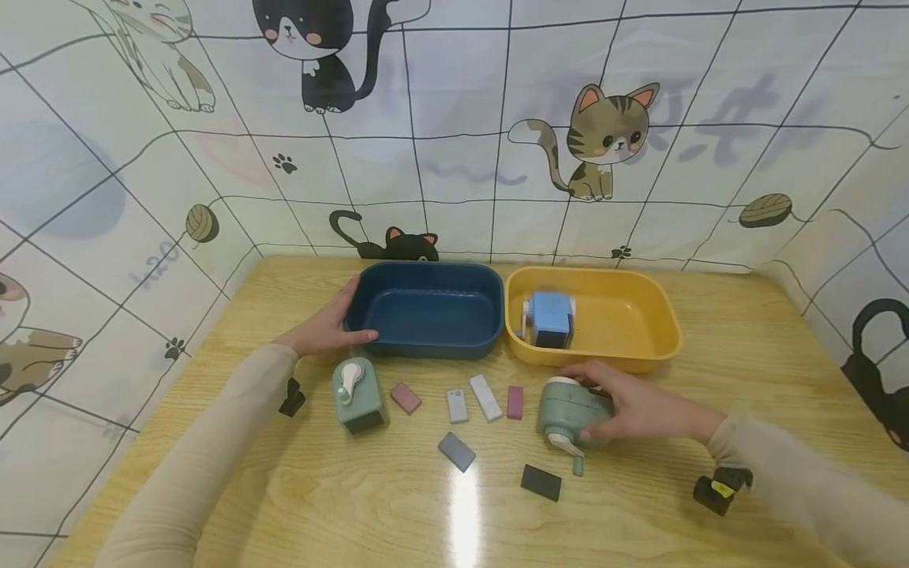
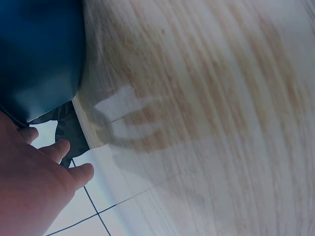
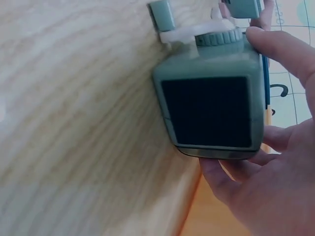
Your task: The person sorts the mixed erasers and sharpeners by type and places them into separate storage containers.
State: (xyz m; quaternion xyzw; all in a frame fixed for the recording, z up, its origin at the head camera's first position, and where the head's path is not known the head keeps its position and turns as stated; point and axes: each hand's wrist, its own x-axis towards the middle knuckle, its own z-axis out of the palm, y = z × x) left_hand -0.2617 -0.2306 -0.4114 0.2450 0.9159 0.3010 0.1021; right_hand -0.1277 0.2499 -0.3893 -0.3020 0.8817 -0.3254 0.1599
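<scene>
My right hand (image 1: 642,404) holds a green crank pencil sharpener (image 1: 568,414), thumb on one side and fingers on the other. In the right wrist view, the sharpener's dark rectangular panel (image 3: 206,112) faces the camera, with its crank at the top. My left hand (image 1: 330,319) rests at the left end of a dark blue bin (image 1: 426,349), its thumb at the front corner. Spread fingers (image 2: 56,147) lie beside the bin's wall in the left wrist view. Below that hand stands another green sharpener (image 1: 360,392) with a white crank.
A blue sharpener (image 1: 550,315) sits in the yellow bin (image 1: 632,351), right of the blue bin. Between the green sharpeners lie small blocks: pink (image 1: 405,397), magenta (image 1: 514,402), white (image 1: 486,397), light grey (image 1: 457,405), grey (image 1: 457,451) and black (image 1: 541,482).
</scene>
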